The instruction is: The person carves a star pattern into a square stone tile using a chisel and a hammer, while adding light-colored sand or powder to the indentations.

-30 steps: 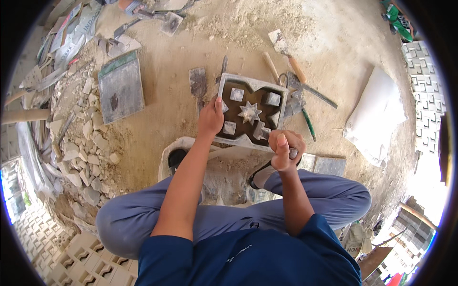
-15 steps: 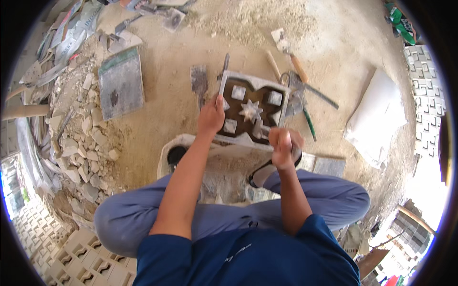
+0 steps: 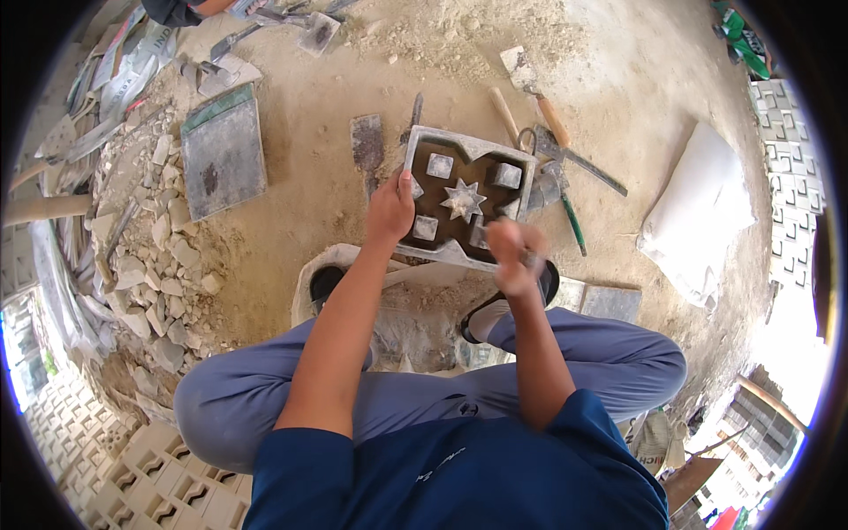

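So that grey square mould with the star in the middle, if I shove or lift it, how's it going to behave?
The mould looks like thick cast metal, so probably stiff and heavy for its size. It sits flat and wide on the sandy ground, so it should drag rather than tip or roll. The left hand grips its edge; dust may make it gritty.

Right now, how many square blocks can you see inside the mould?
4 square blocks in the mould: top left, top right, bottom left, and bottom right, partly behind the right hand. None seems fully hidden.
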`<state>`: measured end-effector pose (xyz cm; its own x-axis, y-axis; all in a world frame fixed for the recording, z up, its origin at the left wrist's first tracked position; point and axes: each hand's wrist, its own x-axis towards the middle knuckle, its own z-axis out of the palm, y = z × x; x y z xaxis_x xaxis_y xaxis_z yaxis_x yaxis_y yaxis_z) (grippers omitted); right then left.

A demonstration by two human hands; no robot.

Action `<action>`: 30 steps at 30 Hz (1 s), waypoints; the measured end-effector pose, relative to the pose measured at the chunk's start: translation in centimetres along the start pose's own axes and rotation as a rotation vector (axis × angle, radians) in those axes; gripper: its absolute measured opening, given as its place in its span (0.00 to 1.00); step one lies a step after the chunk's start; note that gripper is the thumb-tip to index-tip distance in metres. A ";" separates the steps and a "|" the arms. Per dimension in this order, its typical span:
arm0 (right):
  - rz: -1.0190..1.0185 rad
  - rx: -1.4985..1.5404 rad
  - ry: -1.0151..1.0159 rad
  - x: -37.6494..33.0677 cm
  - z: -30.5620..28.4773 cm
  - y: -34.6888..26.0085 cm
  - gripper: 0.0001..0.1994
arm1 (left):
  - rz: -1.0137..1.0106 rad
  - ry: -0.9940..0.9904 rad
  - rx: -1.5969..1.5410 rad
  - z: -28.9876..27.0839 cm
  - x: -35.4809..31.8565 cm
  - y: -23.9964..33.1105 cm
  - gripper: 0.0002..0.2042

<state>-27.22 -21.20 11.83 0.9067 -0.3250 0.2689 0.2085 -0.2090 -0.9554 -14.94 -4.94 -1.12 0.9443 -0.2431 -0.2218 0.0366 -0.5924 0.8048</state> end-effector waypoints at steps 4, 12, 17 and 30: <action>-0.064 0.053 0.033 0.3 0.0 -0.9 0.22 | 0.040 0.061 -0.034 0.1 0.4 0.3 0.27; -0.165 0.061 0.107 0.1 0.3 -0.5 0.26 | 0.052 0.057 -0.010 0.0 0.7 -0.1 0.25; 0.102 -0.126 0.009 0.1 0.7 0.2 0.26 | -0.010 -0.002 0.026 -0.4 0.3 0.5 0.27; 0.060 0.201 0.124 -0.4 -0.8 1.5 0.26 | -0.001 -0.030 0.028 0.2 0.4 0.2 0.27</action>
<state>-27.59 -22.12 10.35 0.8706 -0.4443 0.2115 0.2350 -0.0023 -0.9720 -14.60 -5.31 -1.16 0.9341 -0.2650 -0.2392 0.0278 -0.6140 0.7888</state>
